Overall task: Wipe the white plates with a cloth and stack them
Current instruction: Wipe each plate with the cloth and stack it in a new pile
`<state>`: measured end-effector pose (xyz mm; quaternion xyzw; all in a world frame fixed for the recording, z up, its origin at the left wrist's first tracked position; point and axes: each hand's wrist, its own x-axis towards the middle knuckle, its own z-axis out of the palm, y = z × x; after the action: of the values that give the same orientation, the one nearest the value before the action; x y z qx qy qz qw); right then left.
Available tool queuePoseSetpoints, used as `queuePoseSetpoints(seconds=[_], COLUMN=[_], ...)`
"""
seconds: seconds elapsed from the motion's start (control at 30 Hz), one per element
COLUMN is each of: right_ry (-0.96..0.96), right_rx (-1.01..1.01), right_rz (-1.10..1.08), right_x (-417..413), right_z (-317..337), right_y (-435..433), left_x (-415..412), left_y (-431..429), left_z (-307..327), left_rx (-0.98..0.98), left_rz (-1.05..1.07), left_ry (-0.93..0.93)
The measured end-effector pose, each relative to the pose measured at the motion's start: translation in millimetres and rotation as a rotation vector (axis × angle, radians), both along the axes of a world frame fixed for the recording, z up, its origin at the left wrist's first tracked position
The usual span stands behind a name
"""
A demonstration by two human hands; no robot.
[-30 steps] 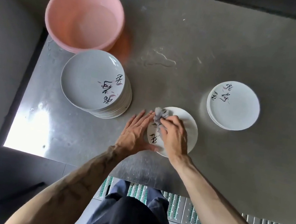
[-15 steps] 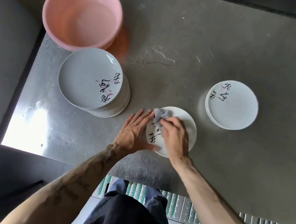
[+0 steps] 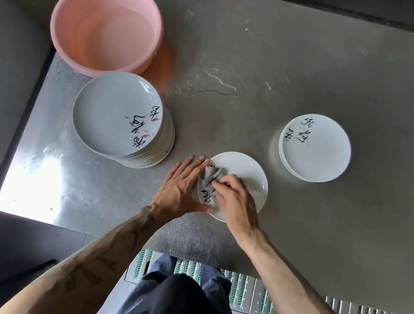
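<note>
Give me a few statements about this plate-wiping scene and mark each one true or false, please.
1. The right hand presses a grey cloth onto the single plate. True.
2. The left hand is lifting a plate off the tall stack. False: it lies flat at the single plate's left edge, steadying it.
3. The pink tub stands at the far left corner of the metal table, behind the tall stack. True.
4. The short stack on the right is higher than the one on the left. False: the left stack holds clearly more plates.
5. The plate being wiped sits on top of the short stack. False: it lies alone on the table, apart from both stacks.
</note>
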<state>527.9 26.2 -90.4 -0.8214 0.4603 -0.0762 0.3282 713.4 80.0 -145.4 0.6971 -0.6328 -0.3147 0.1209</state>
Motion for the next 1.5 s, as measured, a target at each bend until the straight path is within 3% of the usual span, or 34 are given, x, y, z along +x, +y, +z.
queuePoseSetpoints(seconds=[0.2, 0.4, 0.57, 0.73, 0.9, 1.03, 1.23, 1.4, 1.5], right_ry=[0.104, -0.043, 0.029, -0.038, 0.072, 0.105, -0.051, 0.025, -0.001], right_rx=[-0.089, 0.048, -0.034, 0.028, -0.051, -0.078, 0.049, 0.010, 0.024], right_rz=[-0.266, 0.035, -0.240, 0.029, -0.233, -0.285, -0.009, -0.226, -0.104], right_x=[-12, 1, -18, -9, -39, -32, -2, -26, -18], right_z=[-7, -3, -11, -10, -14, -14, -8, -7, -4], right_y=[-43, 17, -21, 23, -37, -32, 25, 9, 36], left_x=[-3, -1, -1, -1, -2, -6, -4, -4, -3], left_y=[-1, -1, 0, -1, -1, -2, -2, -2, -1], left_z=[1, 2, 2, 2, 3, 5, 9, 12, 12], left_rx=[0.041, 0.033, 0.041, 0.017, 0.046, 0.052, 0.057, 0.070, 0.072], left_rz=[0.029, -0.009, 0.014, -0.007, 0.008, 0.021, -0.026, -0.035, -0.046], left_ry=[0.034, -0.025, 0.025, -0.016, 0.007, 0.003, -0.051, -0.040, -0.068])
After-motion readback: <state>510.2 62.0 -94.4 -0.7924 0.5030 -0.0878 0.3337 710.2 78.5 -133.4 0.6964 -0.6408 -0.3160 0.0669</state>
